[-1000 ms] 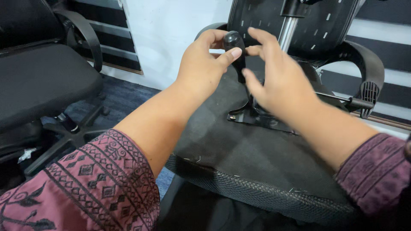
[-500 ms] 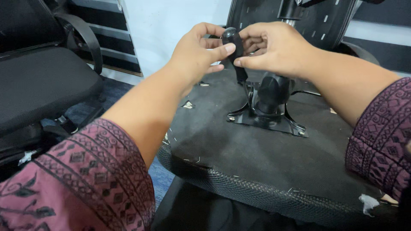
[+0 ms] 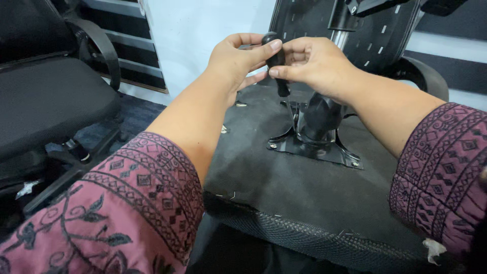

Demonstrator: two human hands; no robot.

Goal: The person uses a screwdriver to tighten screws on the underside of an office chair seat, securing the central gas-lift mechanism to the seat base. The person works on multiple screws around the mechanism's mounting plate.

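In the head view, both hands meet on a screwdriver held above an upturned chair seat. The screwdriver has a black handle with a rounded top and a thin metal shaft that runs down and slightly right from it. The shaft's tip reaches the black metal plate fixed on the seat's underside, just left of the plate's central hub; whether the tip sits in a screw cannot be told.

The left hand grasps the handle's top, thumb laid across its front and fingers curled behind. The right hand pinches the handle lower down between thumb and forefinger, its other fingers folded in. Both forearms are bare, with patterned maroon sleeves pushed up near the elbows.

The seat's underside is covered in dark grey fabric with bits of white fluff on it, and a band of black mesh runs along its near edge. The plate lies near the seat's far side, with screw heads showing at its corners. The hub rises from the plate's middle, and a chrome column stands above the hub, directly behind the right hand. Behind the seat, a black perforated backrest stands upright, with a curved armrest to the right of it. Left of the seat, well apart from it, stands another black chair. Beyond the seat's far left corner is a white wall.
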